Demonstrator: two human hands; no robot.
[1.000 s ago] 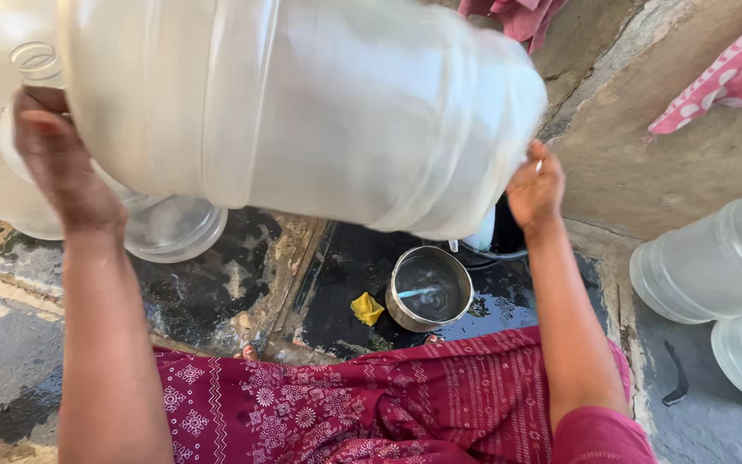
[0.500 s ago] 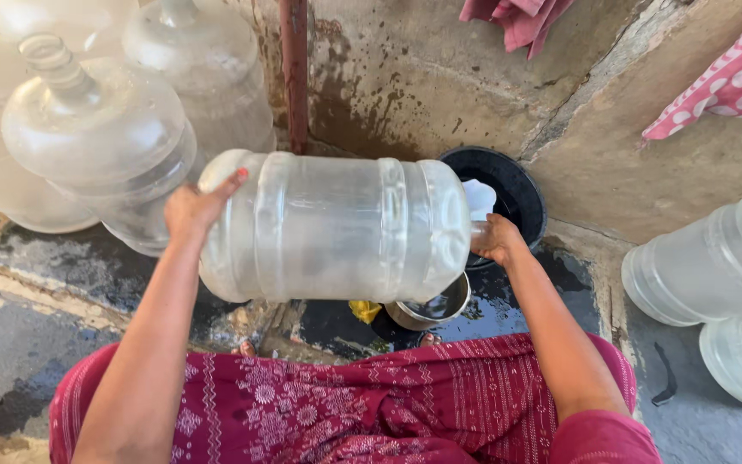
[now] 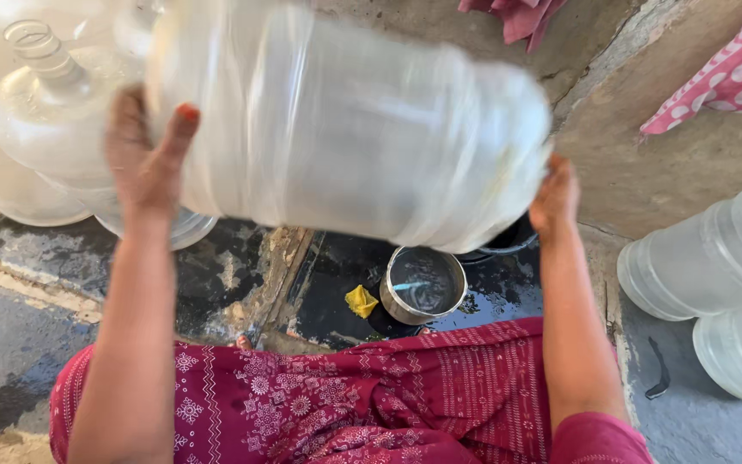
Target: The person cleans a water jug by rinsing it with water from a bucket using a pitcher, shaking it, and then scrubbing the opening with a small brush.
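Red skirt point(image 3: 371, 404) at 6 o'clock, steel pot point(image 3: 423, 284) and yellow scrap point(image 3: 360, 301) just past it on wet floor. Left hand point(image 3: 146, 159) and right hand point(image 3: 556, 196) press the jug point(image 3: 345, 125) ends, lifted way closer than half a second back. More jugs point(image 3: 706, 258) crowd 3 o'clock, bottles point(image 3: 53, 129) 10 o'clock, wall point(image 3: 646, 163) beyond.

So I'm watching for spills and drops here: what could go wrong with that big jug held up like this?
The large clear jug is gripped only at its ends by the left hand and right hand, and it is motion-blurred; it might slip. The steel pot with water sits right below, so a drop could tip it. The floor looks wet, so footing may be slick.
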